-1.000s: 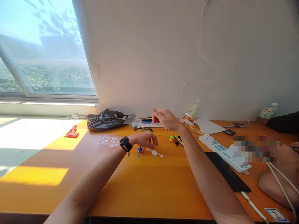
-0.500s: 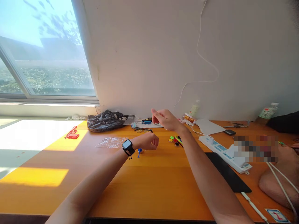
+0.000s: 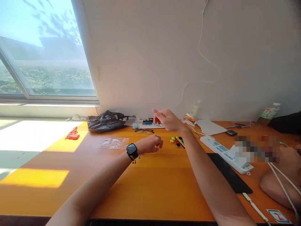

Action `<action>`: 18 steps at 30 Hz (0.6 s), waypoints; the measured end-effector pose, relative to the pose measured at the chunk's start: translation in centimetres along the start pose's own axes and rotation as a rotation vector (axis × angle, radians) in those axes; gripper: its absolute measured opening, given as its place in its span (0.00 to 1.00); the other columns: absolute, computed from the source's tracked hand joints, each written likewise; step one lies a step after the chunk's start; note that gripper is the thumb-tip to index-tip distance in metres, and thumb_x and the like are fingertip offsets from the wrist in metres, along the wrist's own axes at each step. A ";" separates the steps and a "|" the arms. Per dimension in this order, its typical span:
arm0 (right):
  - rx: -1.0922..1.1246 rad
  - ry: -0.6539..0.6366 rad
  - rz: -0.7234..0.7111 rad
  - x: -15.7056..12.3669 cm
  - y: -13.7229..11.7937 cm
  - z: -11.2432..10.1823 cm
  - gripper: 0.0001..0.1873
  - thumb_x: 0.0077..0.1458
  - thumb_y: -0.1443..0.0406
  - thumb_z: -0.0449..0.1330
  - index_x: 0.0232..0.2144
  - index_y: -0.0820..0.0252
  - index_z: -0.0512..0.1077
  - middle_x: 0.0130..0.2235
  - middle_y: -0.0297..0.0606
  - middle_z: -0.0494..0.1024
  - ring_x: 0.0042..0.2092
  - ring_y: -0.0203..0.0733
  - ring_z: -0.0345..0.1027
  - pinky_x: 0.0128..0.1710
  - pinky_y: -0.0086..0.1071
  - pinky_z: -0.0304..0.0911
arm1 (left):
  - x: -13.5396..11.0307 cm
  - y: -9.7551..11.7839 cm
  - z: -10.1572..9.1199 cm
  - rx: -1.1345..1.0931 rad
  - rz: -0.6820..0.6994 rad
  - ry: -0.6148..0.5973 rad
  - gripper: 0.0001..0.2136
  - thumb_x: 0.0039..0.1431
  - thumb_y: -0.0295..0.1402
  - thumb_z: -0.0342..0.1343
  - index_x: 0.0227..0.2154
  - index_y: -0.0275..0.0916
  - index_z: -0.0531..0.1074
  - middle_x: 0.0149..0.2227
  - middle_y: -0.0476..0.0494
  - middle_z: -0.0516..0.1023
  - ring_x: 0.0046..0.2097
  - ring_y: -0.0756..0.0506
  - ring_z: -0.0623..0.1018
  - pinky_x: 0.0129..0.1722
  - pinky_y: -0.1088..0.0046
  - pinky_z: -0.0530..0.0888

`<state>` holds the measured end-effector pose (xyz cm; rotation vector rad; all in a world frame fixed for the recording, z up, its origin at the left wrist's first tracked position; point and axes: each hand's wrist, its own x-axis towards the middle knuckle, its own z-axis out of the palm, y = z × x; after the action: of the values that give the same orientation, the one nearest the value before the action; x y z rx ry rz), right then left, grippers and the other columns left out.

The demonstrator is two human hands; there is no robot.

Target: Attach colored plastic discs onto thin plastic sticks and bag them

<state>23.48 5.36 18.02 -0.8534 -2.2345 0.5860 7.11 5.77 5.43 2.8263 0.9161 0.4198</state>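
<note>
My left hand (image 3: 150,143), with a black watch (image 3: 131,149) on its wrist, is low over the table with its fingers curled down; anything in them is hidden. Behind that wrist, a small blue piece (image 3: 139,156) shows only in part. Higher and further right is my right hand (image 3: 168,120), its fingers folded in and the thumb side toward the left; what it holds, if anything, I cannot make out. Several small coloured pieces (image 3: 176,141), red, yellow, green and black, lie on the table by my right forearm. A pair of glasses (image 3: 144,131) rests behind my left hand.
On the left are a red toy gun (image 3: 72,134), a clear plastic sheet (image 3: 113,143) and a black plastic bag (image 3: 105,121). To the right stand a white power strip (image 3: 224,153) and a black flat pad (image 3: 228,172). Another person's arm (image 3: 279,185) is at the far right.
My left hand has shifted slightly right, and its wrist now covers most of the blue piece. My right hand has barely moved.
</note>
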 end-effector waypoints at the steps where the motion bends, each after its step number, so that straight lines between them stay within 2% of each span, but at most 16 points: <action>1: 0.002 -0.001 0.006 0.0 0.0 0.0 0.40 0.69 0.37 0.43 0.23 0.61 0.72 0.24 0.33 0.67 0.25 0.34 0.56 0.29 0.31 0.52 | 0.0 -0.1 0.1 -0.004 -0.007 0.000 0.07 0.56 0.22 0.60 0.36 0.37 0.79 0.37 0.43 0.81 0.36 0.48 0.77 0.34 0.76 0.69; 3: 0.004 -0.009 0.017 0.0 0.0 -0.1 0.40 0.69 0.37 0.43 0.23 0.61 0.72 0.25 0.34 0.67 0.26 0.34 0.57 0.28 0.31 0.52 | 0.0 -0.1 0.3 -0.023 -0.029 -0.017 0.04 0.59 0.25 0.60 0.35 0.37 0.79 0.37 0.42 0.81 0.35 0.48 0.77 0.33 0.76 0.69; 6: -0.014 -0.012 0.010 0.1 0.3 -0.5 0.39 0.69 0.38 0.44 0.23 0.60 0.72 0.24 0.33 0.66 0.26 0.35 0.57 0.28 0.32 0.52 | -0.1 -0.1 0.3 -0.076 -0.080 -0.077 0.06 0.56 0.21 0.59 0.33 0.36 0.79 0.35 0.43 0.82 0.34 0.48 0.78 0.33 0.76 0.69; 10: -0.072 -0.040 0.041 -0.1 1.8 -1.7 0.31 0.65 0.40 0.55 0.25 0.59 0.71 0.24 0.30 0.64 0.26 0.34 0.53 0.27 0.31 0.49 | -0.5 0.0 -0.8 -0.134 -0.229 -0.183 0.10 0.53 0.20 0.59 0.34 0.38 0.80 0.33 0.45 0.84 0.31 0.48 0.80 0.31 0.77 0.71; 14: -0.212 -0.139 0.170 -0.4 5.6 -4.0 0.23 0.59 0.45 0.63 0.32 0.59 0.77 0.31 0.34 0.75 0.33 0.38 0.64 0.32 0.31 0.56 | -0.8 -0.3 -2.2 -0.157 -0.321 -0.281 0.09 0.53 0.23 0.61 0.36 0.41 0.81 0.34 0.46 0.85 0.31 0.48 0.81 0.32 0.76 0.74; 18: -0.363 -0.401 0.402 -0.9 11.1 -6.1 0.17 0.54 0.54 0.69 0.41 0.58 0.82 0.43 0.40 0.83 0.43 0.45 0.73 0.40 0.31 0.63 | -1.1 -0.5 -3.0 -0.175 -0.357 -0.357 0.08 0.53 0.22 0.61 0.33 0.40 0.82 0.33 0.47 0.85 0.30 0.48 0.82 0.32 0.77 0.75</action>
<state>32.89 13.37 15.14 -1.5048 -2.5950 0.5785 5.08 5.69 7.96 2.3999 1.1981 -0.0469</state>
